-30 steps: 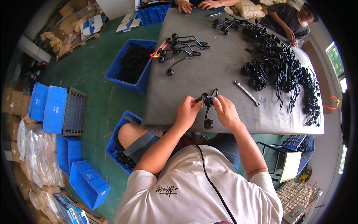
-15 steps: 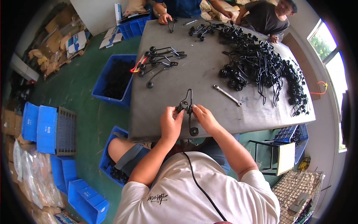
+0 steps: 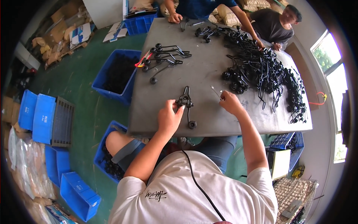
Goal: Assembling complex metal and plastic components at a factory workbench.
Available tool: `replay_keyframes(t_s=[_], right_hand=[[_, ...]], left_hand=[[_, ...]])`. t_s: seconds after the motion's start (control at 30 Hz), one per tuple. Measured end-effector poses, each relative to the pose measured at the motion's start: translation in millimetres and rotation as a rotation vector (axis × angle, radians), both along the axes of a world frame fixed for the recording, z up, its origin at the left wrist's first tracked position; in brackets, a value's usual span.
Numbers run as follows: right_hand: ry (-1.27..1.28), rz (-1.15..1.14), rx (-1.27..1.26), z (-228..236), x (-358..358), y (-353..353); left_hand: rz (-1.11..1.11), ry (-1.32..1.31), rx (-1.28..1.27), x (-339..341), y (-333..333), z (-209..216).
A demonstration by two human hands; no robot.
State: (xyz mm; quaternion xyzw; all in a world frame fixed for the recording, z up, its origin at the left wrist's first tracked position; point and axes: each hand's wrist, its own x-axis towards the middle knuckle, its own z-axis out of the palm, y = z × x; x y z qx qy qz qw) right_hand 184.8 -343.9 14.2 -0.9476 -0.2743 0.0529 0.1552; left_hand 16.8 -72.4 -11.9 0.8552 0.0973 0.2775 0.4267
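Observation:
My left hand (image 3: 169, 118) is closed on a bent black metal rod part (image 3: 188, 112) with a round rubber bushing at its near end, above the front of the grey table. The thumb and fingers pinch it at the fittings around its middle. To the right, my right hand (image 3: 231, 103) has its fingers wrapped round a wrench (image 3: 215, 90) lying on the tabletop. Only a bit of the wrench's far end shows; the hand covers the rest.
Several similar rod parts (image 3: 167, 59) lie at the table's left, with a red-and-yellow tool handle (image 3: 140, 64) beside them. A large heap of black rod parts (image 3: 268, 71) covers the right side. Two people are at the far edge, one reaching into the heap. Blue crates (image 3: 97, 86) stand on the floor.
My right hand has left the rod part and moved right onto the wrench. My left hand keeps hold of the part. Across the table, a person's arm has reached into the heap.

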Motion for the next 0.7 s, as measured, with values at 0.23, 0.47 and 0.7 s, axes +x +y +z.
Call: replay_keyframes(t_s=[0.23,0.47,0.7], right_hand=[[0.133,-0.094,1.013,-4,-112,56],[-0.208,0.104,0.758,10,-144,78],[-0.321,0.374,0.359,14,-137,83]], left_hand=[[-0.058,0.054,-0.048,-6,-2,2],[-0.047,0.043,-0.048,-7,1,-5],[-0.068,0.036,-0.046,-9,1,-1]])
